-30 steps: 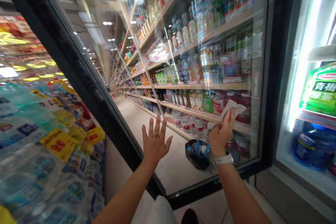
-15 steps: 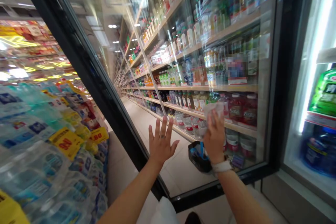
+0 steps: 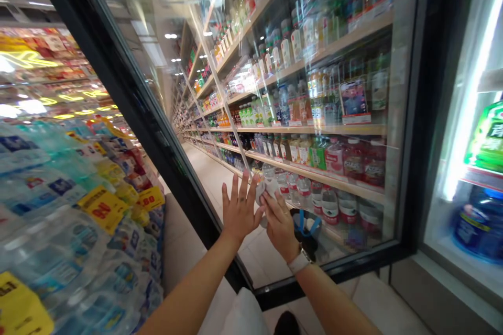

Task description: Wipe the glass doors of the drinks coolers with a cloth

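Right hand [image 3: 280, 227] has moved left, next to left hand [image 3: 239, 212]; right fingers [image 3: 275, 203] clench a white cloth [image 3: 268, 187] against the glass door [image 3: 259, 267]. Left hand open, released. Cloth soft, light; take by any fold.

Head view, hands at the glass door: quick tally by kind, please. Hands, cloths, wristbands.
Hands: 2 (left hand, right hand)
Cloths: 1 (white cloth, in the right hand)
Wristbands: 1 (white wristband, on the right wrist)
Total: 4
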A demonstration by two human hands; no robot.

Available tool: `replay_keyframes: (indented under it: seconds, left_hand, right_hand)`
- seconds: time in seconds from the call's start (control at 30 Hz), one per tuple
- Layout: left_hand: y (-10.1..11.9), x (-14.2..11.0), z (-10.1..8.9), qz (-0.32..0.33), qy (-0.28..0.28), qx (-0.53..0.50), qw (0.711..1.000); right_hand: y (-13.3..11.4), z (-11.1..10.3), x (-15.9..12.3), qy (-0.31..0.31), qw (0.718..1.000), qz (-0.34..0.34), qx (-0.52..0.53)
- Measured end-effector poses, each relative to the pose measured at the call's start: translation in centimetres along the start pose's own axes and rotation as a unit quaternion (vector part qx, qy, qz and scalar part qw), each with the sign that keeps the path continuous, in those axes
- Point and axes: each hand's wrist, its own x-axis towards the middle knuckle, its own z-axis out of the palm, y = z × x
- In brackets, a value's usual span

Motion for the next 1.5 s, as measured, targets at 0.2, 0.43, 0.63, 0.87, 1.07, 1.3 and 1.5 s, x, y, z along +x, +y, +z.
replay_keyframes:
  seconds: [0.2,0.43,0.63,0.87,1.07,1.3,1.5]
  left_hand:
    - [0.1,-0.1,0.0,-0.002,-0.013,0.004,1.0]
    - [0.3,0.2,0.0,-0.004,-0.011,0.03,0.999]
    - [0.1,-0.1,0.4,-0.003,-0.016,0.046,0.999]
    - [0.2,-0.2,0.2,-0.009,-0.032,0.043,0.999]
    - [0.3,-0.1,0.2,-0.01,-0.02,0.033,0.999]
    - [0.1,-0.3,0.5,-0.013,-0.032,0.029,0.999]
    - [0.1,-0.1,0.2,-0.005,-0.024,0.039,0.999]
  right_hand:
    - [5.7,-3.6,1.6,0.097,0.988,0.09,-0.085]
    - [9.0,-5.6,2.3,0.19,0.95,0.212,-0.13]
    - [1.0,-0.4,-0.2,0.037,0.997,0.059,-0.025]
    - [3.1,-2.2,0.9,0.049,0.996,0.071,-0.039]
    - [8.8,-6.0,2.5,0.181,0.951,0.219,-0.123]
    - [2.7,-2.0,0.6,0.077,0.987,0.132,-0.054]
    - [0.8,-1.1,-0.1,-0.006,1.0,0.008,-0.021]
